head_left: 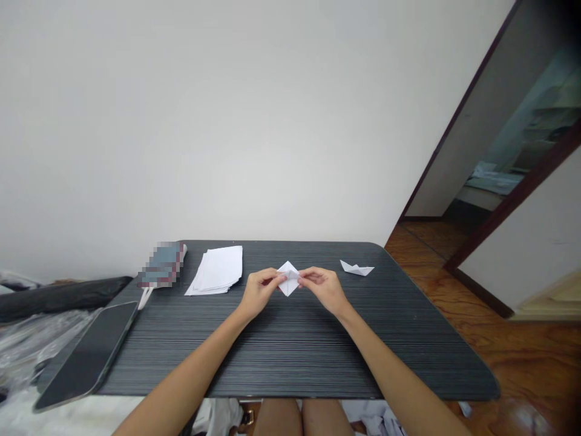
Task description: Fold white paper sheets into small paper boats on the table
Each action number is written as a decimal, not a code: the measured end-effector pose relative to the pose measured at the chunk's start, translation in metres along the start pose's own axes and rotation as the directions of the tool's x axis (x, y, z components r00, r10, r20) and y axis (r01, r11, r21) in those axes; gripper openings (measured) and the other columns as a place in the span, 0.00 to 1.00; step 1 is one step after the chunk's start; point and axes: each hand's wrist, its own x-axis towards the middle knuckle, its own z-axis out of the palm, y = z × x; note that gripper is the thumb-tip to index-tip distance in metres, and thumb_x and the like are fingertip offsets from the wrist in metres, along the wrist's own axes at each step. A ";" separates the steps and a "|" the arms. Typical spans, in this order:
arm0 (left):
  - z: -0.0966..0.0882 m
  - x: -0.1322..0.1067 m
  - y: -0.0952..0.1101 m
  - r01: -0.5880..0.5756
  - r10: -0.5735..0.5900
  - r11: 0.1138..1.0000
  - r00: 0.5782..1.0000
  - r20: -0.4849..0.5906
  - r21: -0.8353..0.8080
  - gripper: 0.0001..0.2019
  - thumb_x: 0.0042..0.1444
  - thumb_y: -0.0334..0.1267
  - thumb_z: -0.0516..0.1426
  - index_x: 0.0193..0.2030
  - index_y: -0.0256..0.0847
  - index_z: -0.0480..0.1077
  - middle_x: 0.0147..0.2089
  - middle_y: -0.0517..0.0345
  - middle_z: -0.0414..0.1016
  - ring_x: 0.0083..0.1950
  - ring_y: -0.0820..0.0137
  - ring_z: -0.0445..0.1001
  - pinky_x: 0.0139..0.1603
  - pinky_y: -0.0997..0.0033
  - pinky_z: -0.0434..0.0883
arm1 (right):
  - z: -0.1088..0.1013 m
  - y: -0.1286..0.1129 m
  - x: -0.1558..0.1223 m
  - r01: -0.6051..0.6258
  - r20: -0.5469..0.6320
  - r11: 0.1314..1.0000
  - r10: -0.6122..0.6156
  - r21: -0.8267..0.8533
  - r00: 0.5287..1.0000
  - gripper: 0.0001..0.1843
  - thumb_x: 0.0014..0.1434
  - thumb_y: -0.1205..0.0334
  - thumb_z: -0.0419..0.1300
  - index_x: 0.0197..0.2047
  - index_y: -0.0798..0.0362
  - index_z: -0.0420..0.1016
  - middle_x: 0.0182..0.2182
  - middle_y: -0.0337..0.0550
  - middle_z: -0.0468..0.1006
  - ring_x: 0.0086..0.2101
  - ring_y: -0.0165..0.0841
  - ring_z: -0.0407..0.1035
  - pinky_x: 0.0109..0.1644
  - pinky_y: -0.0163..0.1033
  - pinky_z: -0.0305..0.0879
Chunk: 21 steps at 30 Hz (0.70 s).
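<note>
A small white folded paper (288,287), diamond-shaped with a crease across its middle, is held up over the dark table. My left hand (262,290) pinches its left corner between thumb and fingers. On the opposite side, my right hand (324,289) grips the right corner the same way. Some of the fingertips are hidden behind the paper. To the right of my right hand, a finished-looking white paper boat (357,268) rests on the table.
Left of my hands lies a stack of white paper sheets (220,269). Beyond it are a blurred-out packet (162,264) with a white cable (145,298) and a dark tablet (88,354) at the left edge. The striped black table (299,363) meets a white wall behind.
</note>
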 end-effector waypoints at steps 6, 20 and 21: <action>0.002 -0.001 -0.003 0.048 -0.048 0.998 0.999 -0.011 -0.029 0.12 0.50 0.40 0.54 0.28 0.33 0.72 0.27 0.55 0.71 0.29 0.73 0.66 0.30 0.76 0.63 | -0.003 0.002 0.002 -0.004 -0.047 0.999 0.001 -0.051 0.999 0.06 0.41 0.65 0.63 0.23 0.55 0.69 0.20 0.37 0.72 0.22 0.28 0.67 0.29 0.36 0.65; 0.011 -0.005 -0.002 0.128 -0.133 0.987 0.990 -0.045 -0.102 0.19 0.50 0.40 0.54 0.48 0.35 0.67 0.46 0.50 0.72 0.37 0.67 0.72 0.35 0.71 0.69 | 0.005 -0.001 0.000 -0.046 -0.086 0.996 0.039 -0.073 0.995 0.11 0.41 0.59 0.63 0.22 0.56 0.66 0.21 0.36 0.69 0.22 0.25 0.62 0.25 0.32 0.58; 0.011 -0.005 -0.002 0.137 -0.141 0.986 0.989 -0.043 -0.093 0.19 0.50 0.40 0.53 0.49 0.35 0.66 0.47 0.50 0.71 0.38 0.66 0.72 0.36 0.71 0.70 | 0.005 -0.002 0.000 -0.047 -0.091 0.996 0.041 -0.071 0.995 0.11 0.40 0.59 0.63 0.22 0.56 0.66 0.20 0.36 0.69 0.22 0.25 0.62 0.25 0.32 0.58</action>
